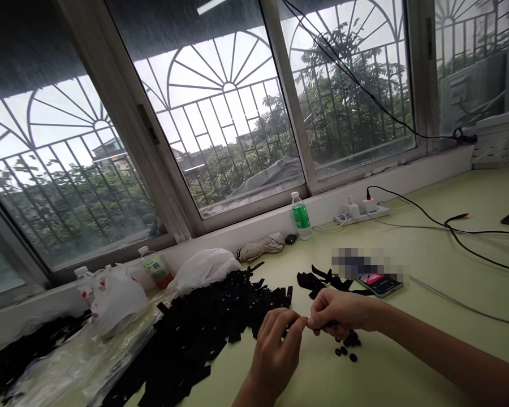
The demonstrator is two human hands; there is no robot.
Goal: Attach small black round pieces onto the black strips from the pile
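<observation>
Over the yellow-green tabletop (318, 381), curled left hand (275, 342) and right hand (343, 308) meet, pinching a small black piece (326, 325).

A small black piece (324, 326) is pinched between the fingertips of the left hand (279, 346) and the right hand (341, 312), the 2 held close together above the table (449, 265). Black discs (353, 358) are scattered just below the right hand. To the left of the left hand, a broad heap of black strips (203, 322) is spread. Beyond the right hand, a smaller group of strips (309, 282) is seen beside a partly blurred phone (384, 287). Farther beyond both hands, 1 green-labelled bottle (300, 215) is stood near a power strip (369, 215).
</observation>
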